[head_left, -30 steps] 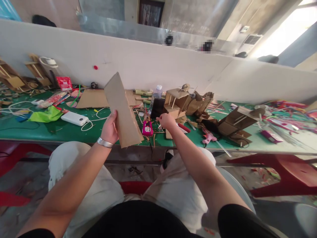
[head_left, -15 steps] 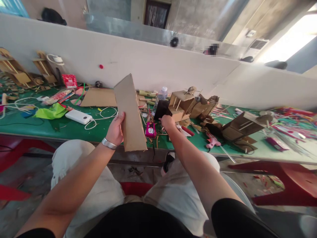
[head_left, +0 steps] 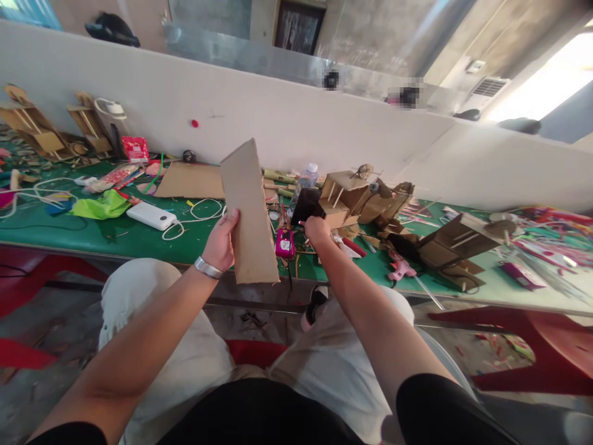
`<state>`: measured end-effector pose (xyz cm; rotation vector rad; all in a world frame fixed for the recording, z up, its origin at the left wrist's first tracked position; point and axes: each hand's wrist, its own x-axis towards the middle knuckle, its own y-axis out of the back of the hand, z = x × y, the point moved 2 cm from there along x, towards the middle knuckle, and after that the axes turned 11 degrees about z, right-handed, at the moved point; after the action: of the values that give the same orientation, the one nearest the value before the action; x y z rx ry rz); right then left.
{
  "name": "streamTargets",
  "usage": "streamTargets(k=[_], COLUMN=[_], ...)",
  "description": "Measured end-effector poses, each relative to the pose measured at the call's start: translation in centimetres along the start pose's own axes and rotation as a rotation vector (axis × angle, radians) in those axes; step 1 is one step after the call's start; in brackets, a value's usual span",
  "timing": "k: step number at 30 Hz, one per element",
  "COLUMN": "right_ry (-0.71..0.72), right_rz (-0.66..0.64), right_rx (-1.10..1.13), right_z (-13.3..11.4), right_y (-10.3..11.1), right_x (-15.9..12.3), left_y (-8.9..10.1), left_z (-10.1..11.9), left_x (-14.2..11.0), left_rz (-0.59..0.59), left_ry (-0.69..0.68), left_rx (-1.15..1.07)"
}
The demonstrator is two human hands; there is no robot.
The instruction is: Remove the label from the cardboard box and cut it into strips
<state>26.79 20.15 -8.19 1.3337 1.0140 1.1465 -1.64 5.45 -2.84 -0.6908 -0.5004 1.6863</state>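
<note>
1 white power bank, red packet, white-capped bottle, red stool

A black top with matching short sleeves is covering the upper body, and loose, off-white trousers are creasing over the legs. A broad, shiny silver band is circling the wrist behind the left hand, while a black-and-white shoe is showing below

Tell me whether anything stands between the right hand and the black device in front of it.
Nothing visible does. The right hand overlaps the lower part of the black device in this view; whether they touch is unclear. The cardboard piece in the left hand is off to the left.
</note>
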Motion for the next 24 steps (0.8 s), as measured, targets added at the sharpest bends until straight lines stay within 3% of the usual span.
streamTargets(k=[9,15,19,24], right_ry=[-0.003,0.035,0.175,0.373], right_rz=[-0.015,-0.009,-0.035,-0.227], right_rx=[0.061,0.213,0.482,0.993], right_z=[-0.1,-0.6,-1.3,-2.8], right_y=[0.7,3.0,4.8,5.1], right_x=[-0.7,-2.9,-7.4,-15.7], left_y=[0.1,0.0,-0.2,-0.6], left_z=[0.0,-0.2,-0.8,-2.0], left_x=[-0.1,0.0,0.0,-0.5], left_rz=[0.000,0.016,0.061,0.064], left_ry=[0.017,-0.003,0.030,0.080], left_rx=[0.005,-0.013,-0.012,-0.006])
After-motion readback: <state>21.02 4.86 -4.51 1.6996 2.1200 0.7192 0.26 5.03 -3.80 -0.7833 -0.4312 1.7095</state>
